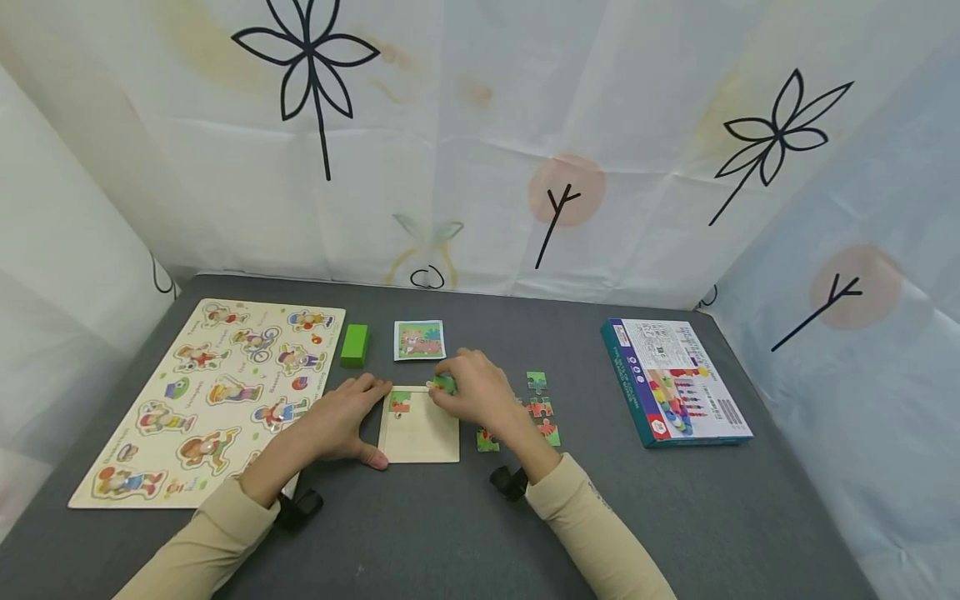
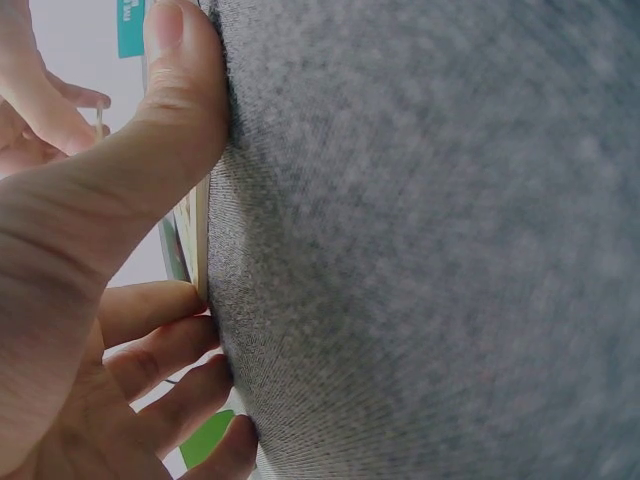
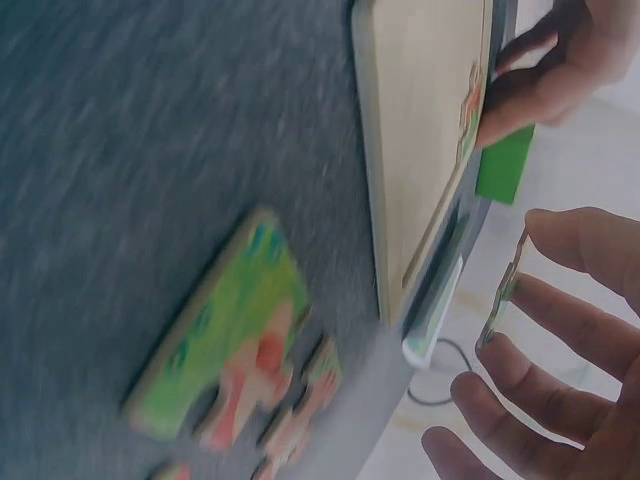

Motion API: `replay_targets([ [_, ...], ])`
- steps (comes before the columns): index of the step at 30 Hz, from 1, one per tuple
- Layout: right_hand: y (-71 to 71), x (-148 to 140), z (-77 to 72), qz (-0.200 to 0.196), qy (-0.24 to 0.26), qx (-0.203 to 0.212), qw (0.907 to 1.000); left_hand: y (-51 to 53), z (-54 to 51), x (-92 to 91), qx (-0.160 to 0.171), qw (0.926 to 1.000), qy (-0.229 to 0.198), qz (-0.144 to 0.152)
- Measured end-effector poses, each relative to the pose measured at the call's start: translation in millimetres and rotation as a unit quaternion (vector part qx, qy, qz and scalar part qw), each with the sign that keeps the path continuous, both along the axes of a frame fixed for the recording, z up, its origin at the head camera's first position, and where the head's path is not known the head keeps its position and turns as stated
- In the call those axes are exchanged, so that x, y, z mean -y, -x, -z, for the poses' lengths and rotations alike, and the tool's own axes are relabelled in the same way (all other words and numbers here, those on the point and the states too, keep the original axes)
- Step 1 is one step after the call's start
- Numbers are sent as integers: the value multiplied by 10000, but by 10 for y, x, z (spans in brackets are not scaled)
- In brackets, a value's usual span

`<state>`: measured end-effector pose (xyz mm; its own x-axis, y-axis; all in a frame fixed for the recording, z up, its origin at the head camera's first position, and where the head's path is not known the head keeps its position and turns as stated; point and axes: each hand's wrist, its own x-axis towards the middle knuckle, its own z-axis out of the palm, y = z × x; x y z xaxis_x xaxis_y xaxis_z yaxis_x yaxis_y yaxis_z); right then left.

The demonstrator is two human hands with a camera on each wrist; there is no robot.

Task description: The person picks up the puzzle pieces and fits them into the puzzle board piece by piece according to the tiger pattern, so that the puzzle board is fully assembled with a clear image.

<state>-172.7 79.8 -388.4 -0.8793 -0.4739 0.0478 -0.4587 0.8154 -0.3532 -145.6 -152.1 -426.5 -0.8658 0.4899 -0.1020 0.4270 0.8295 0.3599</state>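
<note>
Loose puzzle pieces (image 1: 487, 441) sit on the bench (image 1: 420, 533), right of the wooden tray (image 1: 427, 437). Left grip (image 1: 345, 422) is spread, thumb and fingers apart, touching the tray's left side. Right grip (image 1: 477, 392) is clamped on a green piece (image 1: 446, 384) at the far edge, near the corner piece (image 1: 400, 401). I'd call this placing; next move probably needs careful lining-up. Picture card (image 1: 419, 340) is just beyond.

Right hand (image 3: 550, 387) pinches a puzzle piece (image 3: 503, 292) edge-on, left hand (image 3: 572, 65) right at the wooden tray (image 3: 420, 120), green block (image 3: 506, 165) beyond, loose pieces (image 3: 232, 335) on the grey surface (image 3: 150, 150)!
</note>
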Motion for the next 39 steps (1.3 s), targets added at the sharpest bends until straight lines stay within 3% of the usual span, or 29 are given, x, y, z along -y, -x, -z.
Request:
replay_targets([
  [8, 5, 206, 54, -166, -147, 103, 9997, -19, -19, -4, 3, 10000, -5, 52],
  [21, 11, 359, 141, -59, -754, 346, 9965, 0, 12, 8, 69, 9999, -93, 19],
  [39, -27, 363, 137, -35, -906, 149, 9958, -5, -2, 15, 50, 9999, -85, 24],
])
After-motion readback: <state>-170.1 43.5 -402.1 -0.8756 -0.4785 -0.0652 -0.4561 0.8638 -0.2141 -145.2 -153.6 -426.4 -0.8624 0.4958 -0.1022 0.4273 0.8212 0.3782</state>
